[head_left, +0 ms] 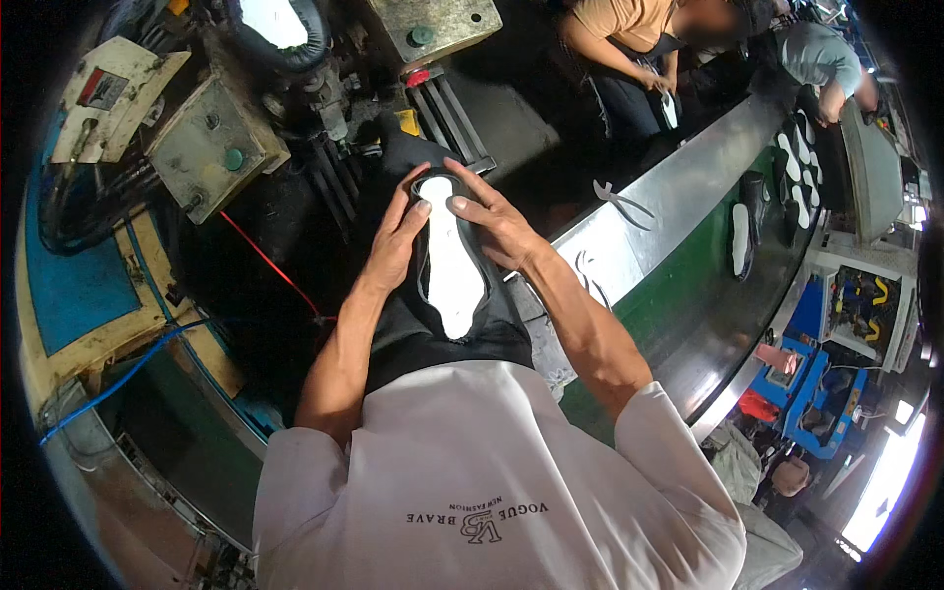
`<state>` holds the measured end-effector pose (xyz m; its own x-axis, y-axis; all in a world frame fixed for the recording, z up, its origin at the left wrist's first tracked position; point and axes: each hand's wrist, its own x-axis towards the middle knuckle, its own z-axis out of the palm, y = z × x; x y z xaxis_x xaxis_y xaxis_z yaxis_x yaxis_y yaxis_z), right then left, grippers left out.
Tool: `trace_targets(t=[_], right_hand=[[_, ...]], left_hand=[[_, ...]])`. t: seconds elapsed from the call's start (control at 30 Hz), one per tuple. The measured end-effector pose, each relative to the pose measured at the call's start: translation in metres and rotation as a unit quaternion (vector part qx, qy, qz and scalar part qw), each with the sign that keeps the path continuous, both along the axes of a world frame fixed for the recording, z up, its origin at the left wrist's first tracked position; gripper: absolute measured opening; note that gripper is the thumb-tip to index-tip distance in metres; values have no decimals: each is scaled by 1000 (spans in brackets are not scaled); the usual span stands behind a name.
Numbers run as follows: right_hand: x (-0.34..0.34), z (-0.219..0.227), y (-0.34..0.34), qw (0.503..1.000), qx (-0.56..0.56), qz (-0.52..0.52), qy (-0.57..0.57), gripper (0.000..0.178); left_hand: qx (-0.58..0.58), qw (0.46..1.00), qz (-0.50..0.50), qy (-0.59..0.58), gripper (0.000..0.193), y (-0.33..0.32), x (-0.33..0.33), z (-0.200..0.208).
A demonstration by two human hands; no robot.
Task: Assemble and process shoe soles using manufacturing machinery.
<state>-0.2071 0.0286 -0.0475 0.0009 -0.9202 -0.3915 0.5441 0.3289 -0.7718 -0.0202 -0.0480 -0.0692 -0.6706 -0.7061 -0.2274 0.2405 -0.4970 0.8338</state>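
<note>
Between my two hands, in front of my lap, is a black shoe upper (479, 273) with a long white insole board (452, 275) facing up. My left hand (395, 236) grips the far, narrower end from the left, its thumb on the rim by the white board. From the other side my right hand (500, 224) holds that same end, with its thumb pressed near the board's edge. Fingers of both hands wrap around the outside of the upper, and their undersides are hidden. The wider end points toward my body.
A metal ledge (678, 177) at the right carries pliers (624, 205) and another metal tool (588, 273). Past it, a green conveyor belt (669, 320) bears several black shoes with white undersides. Machinery with a control box (211, 147) stands front left. Two people work at far right.
</note>
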Motion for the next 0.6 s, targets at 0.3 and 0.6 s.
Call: trace_targets(t=[0.3, 0.6], right_hand=[[11, -39, 16, 972, 37, -23, 229, 78], [68, 68, 116, 754, -65, 151, 636, 103]], left_hand=[[-99, 964, -14, -247, 60, 3, -11, -2], [-3, 970, -85, -228, 78, 55, 48, -11]])
